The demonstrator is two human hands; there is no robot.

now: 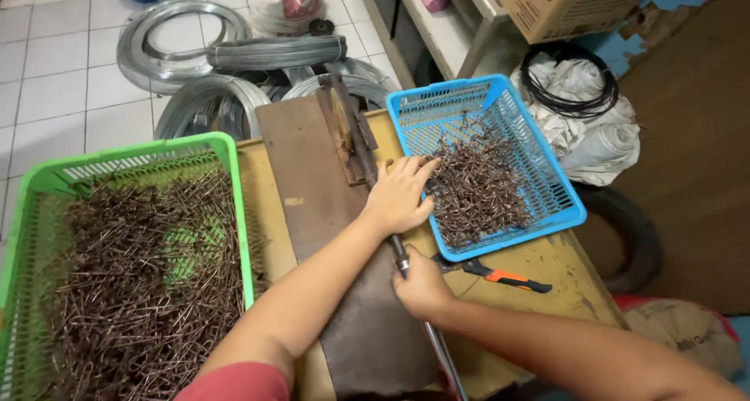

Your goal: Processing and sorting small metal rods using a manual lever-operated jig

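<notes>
Worn wooden surface (547,264): left hand (400,196) spread open over bent wire pieces (476,188) in blue basket (500,104); right hand (422,285) gripping lever handle (402,260). Risk: pinched fingers.

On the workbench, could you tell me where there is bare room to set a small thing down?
Bare patches: the metal plate left of the hinged tool, and the bench corner below the blue basket. Both baskets are crowded.
</notes>
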